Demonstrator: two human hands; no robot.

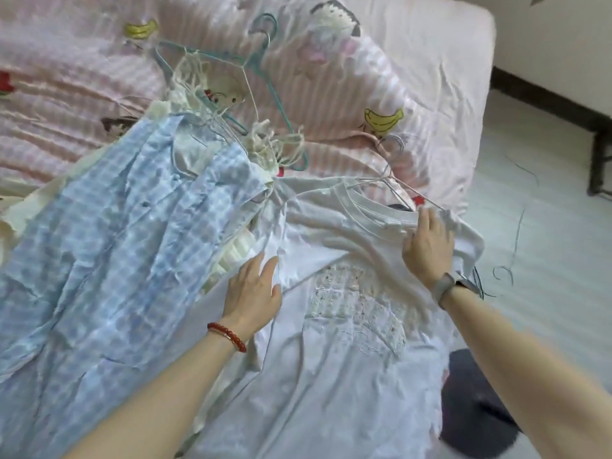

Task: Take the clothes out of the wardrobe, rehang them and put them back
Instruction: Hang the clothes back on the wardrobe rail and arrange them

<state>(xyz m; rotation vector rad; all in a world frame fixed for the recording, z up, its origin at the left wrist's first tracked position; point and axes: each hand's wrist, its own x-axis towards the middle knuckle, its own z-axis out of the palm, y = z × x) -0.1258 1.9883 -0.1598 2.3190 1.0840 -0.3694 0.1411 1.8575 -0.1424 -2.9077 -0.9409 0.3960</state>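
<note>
A white T-shirt [331,376] with a pale printed chest lies flat on the bed, a white wire hanger [387,180] in its neck. My right hand [427,246] rests with straight fingers on the shirt's right shoulder by the collar. My left hand [255,289] lies flat on the shirt's left sleeve. To the left lies a blue checked shirt [116,243] over a cream garment [238,250]. Beyond them sits a loose tangle of teal and white hangers [245,94].
The bed carries a pink striped quilt [381,77] with cartoon prints. Its right edge drops to a pale floor [546,226] with thin loose wires. A dark object [477,402] lies on the floor near my right forearm. A dark frame [601,164] stands at far right.
</note>
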